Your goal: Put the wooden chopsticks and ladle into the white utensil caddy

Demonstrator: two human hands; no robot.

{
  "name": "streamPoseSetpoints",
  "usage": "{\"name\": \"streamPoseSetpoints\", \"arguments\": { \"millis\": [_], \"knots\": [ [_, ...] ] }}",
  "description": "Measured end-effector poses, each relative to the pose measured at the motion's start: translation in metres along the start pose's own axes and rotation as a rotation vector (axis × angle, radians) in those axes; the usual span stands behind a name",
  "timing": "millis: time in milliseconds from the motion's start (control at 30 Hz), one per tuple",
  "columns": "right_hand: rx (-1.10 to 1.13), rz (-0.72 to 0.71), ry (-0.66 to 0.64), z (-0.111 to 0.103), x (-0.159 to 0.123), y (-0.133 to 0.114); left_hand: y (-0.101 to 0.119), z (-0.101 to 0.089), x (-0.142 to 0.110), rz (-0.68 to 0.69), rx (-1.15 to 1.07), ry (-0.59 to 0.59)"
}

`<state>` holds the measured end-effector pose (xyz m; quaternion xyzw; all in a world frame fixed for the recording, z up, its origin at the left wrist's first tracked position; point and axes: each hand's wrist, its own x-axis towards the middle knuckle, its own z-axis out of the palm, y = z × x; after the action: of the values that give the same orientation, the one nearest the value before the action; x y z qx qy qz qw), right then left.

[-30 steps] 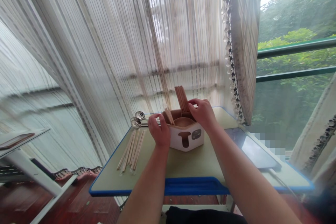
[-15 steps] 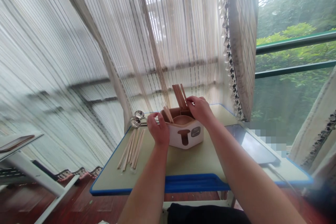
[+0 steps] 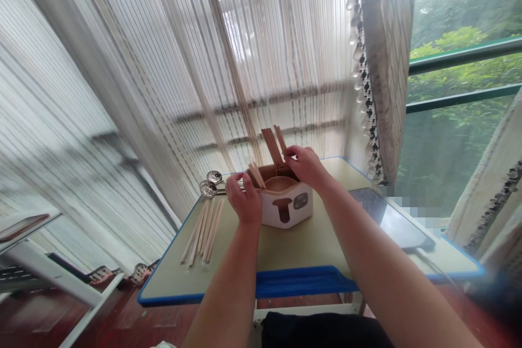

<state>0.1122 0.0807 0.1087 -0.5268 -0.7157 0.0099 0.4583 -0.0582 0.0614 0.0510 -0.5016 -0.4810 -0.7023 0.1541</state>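
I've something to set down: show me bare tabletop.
Bare tabletop lies between the white holder and the blue front edge, and between the right hand and the tablet. Crowded: the left, with pale chopsticks, ladles and left hand.

A room in a home, it seems: sheer striped curtains (image 3: 163, 60) and a tasselled drape (image 3: 389, 65) hang beside glass, with greenery (image 3: 459, 38) and a railing (image 3: 465, 56) beyond. A blue-edged tabletop (image 3: 293, 250) bearing chopsticks (image 3: 215, 232) and ladles (image 3: 209, 190) stands on a reddish floor (image 3: 130, 318).
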Motion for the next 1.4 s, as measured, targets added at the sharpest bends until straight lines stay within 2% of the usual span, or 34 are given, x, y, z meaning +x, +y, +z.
{"name": "streamPoseSetpoints", "arguments": {
  "millis": [233, 600, 667, 800, 967, 1067, 1267, 1400],
  "knots": [
    [0.077, 0.005, -0.034, -0.001, 0.002, 0.0, 0.0, 0.001, 0.0, -0.002, -0.015, -0.002],
    [0.013, -0.03, -0.058, -0.002, 0.002, -0.002, 0.001, 0.002, -0.001, -0.023, -0.024, -0.008],
    [-0.004, -0.04, -0.012, -0.003, -0.001, -0.005, 0.002, 0.002, -0.001, -0.026, -0.029, -0.007],
    [-0.109, -0.082, 0.158, -0.008, -0.014, -0.015, 0.002, 0.002, -0.001, -0.032, -0.039, -0.01],
    [-0.21, -0.146, -0.011, -0.012, -0.027, -0.029, 0.004, 0.001, -0.001, -0.028, -0.058, -0.025],
    [-0.22, -0.148, -0.036, -0.009, -0.03, -0.035, 0.007, -0.002, -0.001, -0.004, -0.069, -0.044],
    [-0.19, -0.203, -0.067, 0.002, -0.033, -0.041, 0.011, -0.005, -0.003, 0.127, -0.097, -0.072],
    [-0.16, -0.233, -0.09, 0.004, -0.033, -0.04, 0.011, -0.005, -0.004, 0.115, -0.093, -0.079]
  ]
}}
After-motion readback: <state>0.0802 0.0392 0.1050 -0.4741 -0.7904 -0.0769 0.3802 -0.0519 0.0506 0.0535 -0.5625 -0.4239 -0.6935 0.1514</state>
